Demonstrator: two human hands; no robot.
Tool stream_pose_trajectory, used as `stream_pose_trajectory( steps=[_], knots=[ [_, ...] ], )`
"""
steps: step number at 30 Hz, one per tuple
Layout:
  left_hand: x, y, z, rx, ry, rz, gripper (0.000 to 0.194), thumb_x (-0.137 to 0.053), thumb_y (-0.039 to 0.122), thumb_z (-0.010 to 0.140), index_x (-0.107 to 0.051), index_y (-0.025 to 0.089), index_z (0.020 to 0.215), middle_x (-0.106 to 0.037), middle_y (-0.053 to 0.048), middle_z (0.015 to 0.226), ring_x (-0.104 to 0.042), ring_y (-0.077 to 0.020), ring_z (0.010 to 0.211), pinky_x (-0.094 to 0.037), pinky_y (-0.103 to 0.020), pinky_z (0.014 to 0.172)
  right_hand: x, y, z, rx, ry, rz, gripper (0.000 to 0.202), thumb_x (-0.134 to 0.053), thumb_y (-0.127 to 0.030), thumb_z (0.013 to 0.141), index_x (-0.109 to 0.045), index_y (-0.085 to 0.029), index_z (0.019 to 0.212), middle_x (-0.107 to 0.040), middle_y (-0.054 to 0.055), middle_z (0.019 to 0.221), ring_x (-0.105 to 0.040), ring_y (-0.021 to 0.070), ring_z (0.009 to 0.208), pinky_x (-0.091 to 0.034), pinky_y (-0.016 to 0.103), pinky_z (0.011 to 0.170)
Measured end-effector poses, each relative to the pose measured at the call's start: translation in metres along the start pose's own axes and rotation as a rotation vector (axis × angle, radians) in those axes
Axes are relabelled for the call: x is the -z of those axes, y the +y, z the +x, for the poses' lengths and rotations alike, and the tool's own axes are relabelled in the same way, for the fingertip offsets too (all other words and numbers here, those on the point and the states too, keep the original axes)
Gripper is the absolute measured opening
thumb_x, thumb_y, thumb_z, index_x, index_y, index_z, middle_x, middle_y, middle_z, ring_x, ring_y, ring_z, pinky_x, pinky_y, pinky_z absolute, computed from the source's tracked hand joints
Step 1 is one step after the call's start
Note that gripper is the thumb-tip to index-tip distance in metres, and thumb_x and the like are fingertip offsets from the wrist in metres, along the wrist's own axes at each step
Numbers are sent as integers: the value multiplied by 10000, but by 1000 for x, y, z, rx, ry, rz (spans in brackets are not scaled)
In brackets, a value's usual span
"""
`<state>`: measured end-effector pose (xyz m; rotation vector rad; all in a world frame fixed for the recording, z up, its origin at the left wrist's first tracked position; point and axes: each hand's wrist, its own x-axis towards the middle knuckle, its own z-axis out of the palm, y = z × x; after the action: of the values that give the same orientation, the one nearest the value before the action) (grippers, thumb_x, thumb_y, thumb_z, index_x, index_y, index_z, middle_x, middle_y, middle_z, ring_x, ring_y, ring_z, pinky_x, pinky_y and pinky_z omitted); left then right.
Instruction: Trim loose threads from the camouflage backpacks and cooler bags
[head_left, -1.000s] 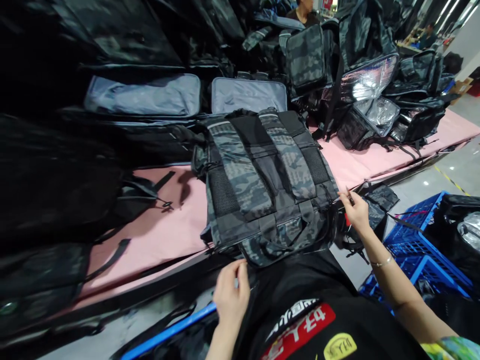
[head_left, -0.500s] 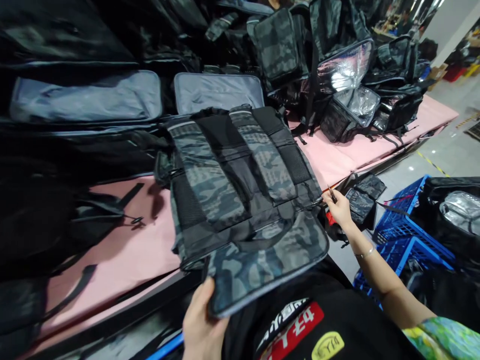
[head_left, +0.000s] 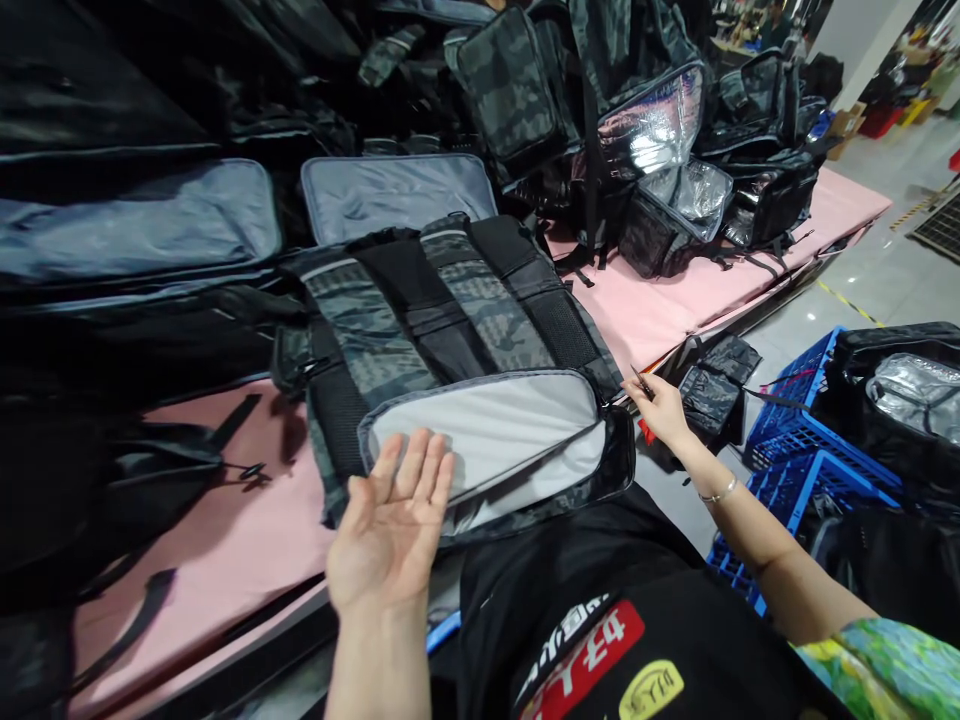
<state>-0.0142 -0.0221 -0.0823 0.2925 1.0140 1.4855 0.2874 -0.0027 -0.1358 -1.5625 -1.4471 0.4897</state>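
Observation:
A dark camouflage backpack (head_left: 491, 315) lies straps up across the table's front edge. Its flap (head_left: 480, 425) is folded back over the straps, showing a pale grey lining, and the compartment beneath gapes a little. My left hand (head_left: 397, 520) is open, palm up and fingers stretched, in front of the flap's left part; whether it touches the lining I cannot tell. At the bag's right corner, my right hand (head_left: 658, 405) is closed on a small dark pointed tool (head_left: 640, 379), whose tip sticks up past the fingers.
Open bags with blue-grey lids (head_left: 401, 195) stand behind the backpack. More camouflage bags and a silver-lined cooler bag (head_left: 671, 215) crowd the pink table (head_left: 682, 310) at right. Blue crates (head_left: 795, 410) holding bags stand on the floor to my right.
The flap has swung up and back from hanging toward me, so its lining now shows. My left hand has let go of its edge and opened. The right hand keeps the tool.

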Motion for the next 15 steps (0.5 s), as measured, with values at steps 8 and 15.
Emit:
stream_pose_trajectory(
  steps=[8,15],
  knots=[
    [3,-3,-13,-36,-13,48,320,-508,440,801,-683,212,943,-633,-31,1157,-589,-155,1031,-521,-249,831,-18,-32,15,86,-270,-345,253,-509,-123,725,-623,-210,934,-640,46,946,-585,208,893,-442,298,722],
    [93,9,-22,147,-459,835,157,-678,341,571,-694,198,635,-670,-52,623,-633,-236,723,-533,-321,677,-16,-27,15,-40,-278,199,75,-513,-254,774,-456,-206,764,-578,-32,673,-548,134,661,-412,265,677]
  ],
)
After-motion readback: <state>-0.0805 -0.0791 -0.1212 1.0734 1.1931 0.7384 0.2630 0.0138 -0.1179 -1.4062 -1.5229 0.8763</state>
